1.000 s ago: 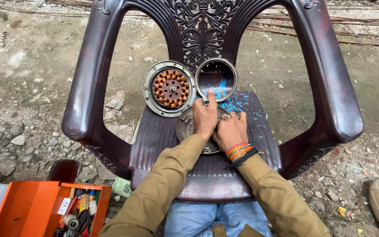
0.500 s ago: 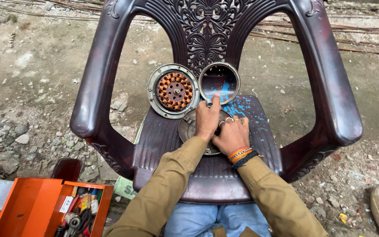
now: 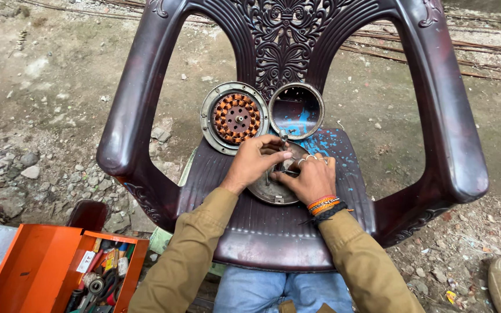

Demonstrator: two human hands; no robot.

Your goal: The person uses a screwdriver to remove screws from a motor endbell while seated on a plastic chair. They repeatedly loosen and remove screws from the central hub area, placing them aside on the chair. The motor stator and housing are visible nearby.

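A round grey metal cover plate (image 3: 273,188) lies flat on the seat of a dark maroon plastic chair (image 3: 297,237). My left hand (image 3: 255,161) and my right hand (image 3: 308,178) both rest on it, fingers pinched together around a small metal part at its centre. Leaning against the chair back stand a motor stator with copper windings (image 3: 234,117) and an empty round metal housing (image 3: 296,110). My right wrist wears orange and black bands. What exactly the fingers grip is hidden.
An open orange toolbox (image 3: 59,272) with several tools sits on the ground at lower left. Stones and gravel lie around the chair. Blue paint flecks mark the seat (image 3: 329,145). Rusty rods (image 3: 482,49) run across the ground behind.
My left hand has come down from pointing at the housing and now curls over the plate's centre beside my right hand. The view has shifted slightly.
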